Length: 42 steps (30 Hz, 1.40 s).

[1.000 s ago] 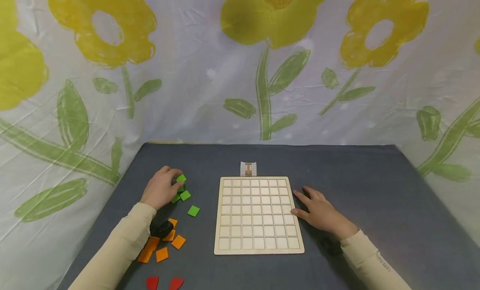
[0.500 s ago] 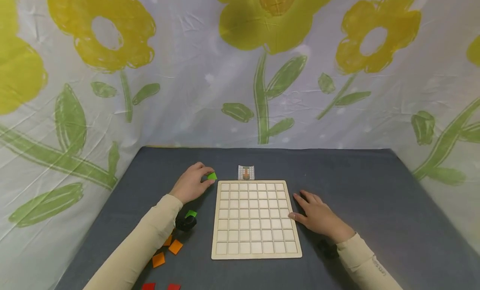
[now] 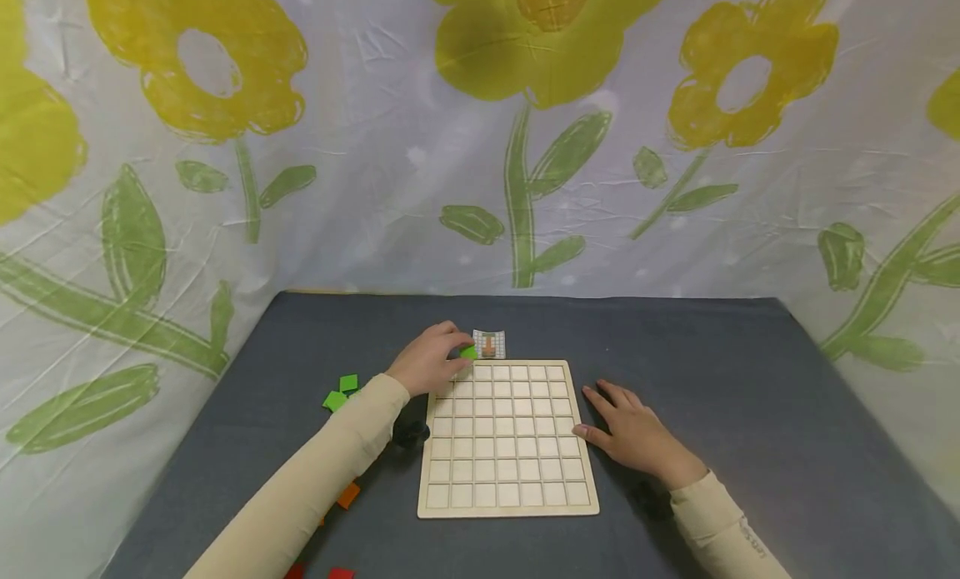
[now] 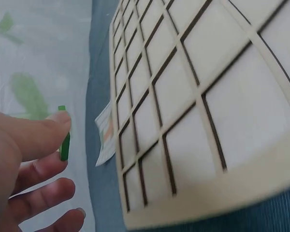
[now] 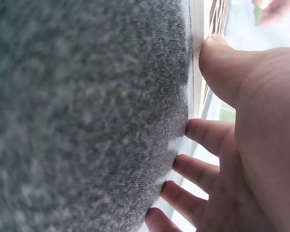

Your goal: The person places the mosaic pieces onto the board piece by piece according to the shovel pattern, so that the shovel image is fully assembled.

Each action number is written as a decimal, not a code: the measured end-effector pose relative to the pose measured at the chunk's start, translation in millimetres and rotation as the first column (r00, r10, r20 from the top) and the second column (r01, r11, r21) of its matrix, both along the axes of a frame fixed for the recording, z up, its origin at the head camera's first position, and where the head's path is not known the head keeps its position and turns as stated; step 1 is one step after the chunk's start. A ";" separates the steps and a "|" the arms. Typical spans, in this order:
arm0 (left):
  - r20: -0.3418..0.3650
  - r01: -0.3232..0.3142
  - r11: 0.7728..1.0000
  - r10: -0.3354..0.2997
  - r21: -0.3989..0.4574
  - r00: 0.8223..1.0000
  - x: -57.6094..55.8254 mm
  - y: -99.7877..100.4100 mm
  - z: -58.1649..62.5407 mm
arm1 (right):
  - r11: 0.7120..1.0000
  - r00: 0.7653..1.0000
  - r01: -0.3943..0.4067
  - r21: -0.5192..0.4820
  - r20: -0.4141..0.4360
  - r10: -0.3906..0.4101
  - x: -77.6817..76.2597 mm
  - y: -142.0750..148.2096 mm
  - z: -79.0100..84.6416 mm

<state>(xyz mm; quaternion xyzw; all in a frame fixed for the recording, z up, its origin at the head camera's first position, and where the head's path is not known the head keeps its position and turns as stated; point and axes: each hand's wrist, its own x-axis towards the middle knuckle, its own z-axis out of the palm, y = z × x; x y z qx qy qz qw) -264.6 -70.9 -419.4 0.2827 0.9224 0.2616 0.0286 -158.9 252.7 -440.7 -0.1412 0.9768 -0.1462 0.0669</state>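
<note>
Between thumb and fingertips my left hand (image 3: 429,362) pinches a green square tile (image 3: 468,351), above the far left corner of the wooden grid board (image 3: 510,513). In the left wrist view the tile (image 4: 65,145) shows edge-on, apart from the board (image 4: 188,210). My right hand (image 3: 636,433) lies at the board's right side, its fingers spread on the cloth. The right wrist view has its thumb (image 5: 220,65) touching the board's edge. A small printed card (image 3: 490,344) lies just beyond the board's far edge.
Green tiles (image 3: 348,383) lie left of the board, partly hidden by the left sleeve (image 3: 307,479). Nearer are orange tiles (image 3: 348,496) and red pieces (image 3: 341,573). A flowered cloth (image 3: 375,187) hangs behind the dark table (image 3: 675,337).
My left hand has picked up a green tile from the pile and carried it rightwards to the board's far left corner. My right hand stays at the board's right edge.
</note>
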 end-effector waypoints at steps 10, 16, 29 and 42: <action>0.066 0.047 0.998 -0.044 -0.052 0.997 -4.5 24.0 -7.2 | 1.000 1.000 0.008 -0.024 -0.025 -0.008 1.5 3.6 -5.3; 0.013 0.054 0.992 -0.053 -0.113 0.999 -4.4 23.1 -11.6 | 1.000 1.000 0.006 -0.031 -0.029 -0.007 0.4 4.5 -5.8; -0.030 0.086 0.988 -0.090 -0.129 0.995 -5.6 26.4 -17.3 | 0.999 0.999 0.011 -0.033 -0.035 -0.012 1.8 4.0 -4.7; -0.070 0.100 0.981 -0.113 -0.165 0.991 -3.4 26.7 -18.5 | 0.999 0.999 0.029 -0.035 -0.020 -0.030 2.1 3.1 -6.9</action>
